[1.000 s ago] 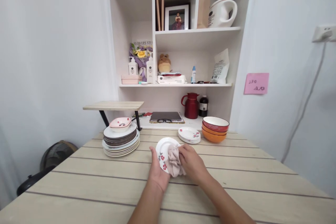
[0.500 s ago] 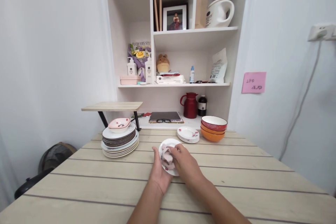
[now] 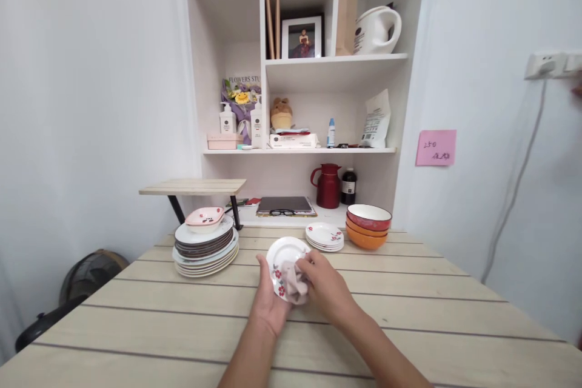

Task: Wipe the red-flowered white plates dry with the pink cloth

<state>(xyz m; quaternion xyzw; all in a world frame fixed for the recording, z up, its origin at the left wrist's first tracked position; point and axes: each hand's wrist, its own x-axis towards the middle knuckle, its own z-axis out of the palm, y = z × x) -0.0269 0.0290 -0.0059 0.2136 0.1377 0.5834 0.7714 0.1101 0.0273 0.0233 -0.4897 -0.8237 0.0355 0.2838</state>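
A small white plate with red flowers [image 3: 284, 250] is tilted up above the table, held from below and the left by my left hand [image 3: 269, 303]. The left thumb stands along the plate's edge; the other fingers are hidden beneath it. My right hand [image 3: 325, 285] is closed on a crumpled pale pink cloth [image 3: 294, 284], pressed against the lower right of the plate's face. Just behind, a short stack of matching small plates [image 3: 324, 235] rests on the table.
On the left stands a stack of larger plates [image 3: 207, 254] topped by a square pink-rimmed dish [image 3: 204, 218], near a small raised stand [image 3: 193, 187]. Red and orange bowls [image 3: 368, 227] are stacked at the back right. Behind the wooden table [image 3: 182, 327], shelves hold a red jug [image 3: 328, 187].
The cloth has moved from the plate's middle to its lower right, uncovering the red flowers on the left. The plate is shifted slightly left in view.
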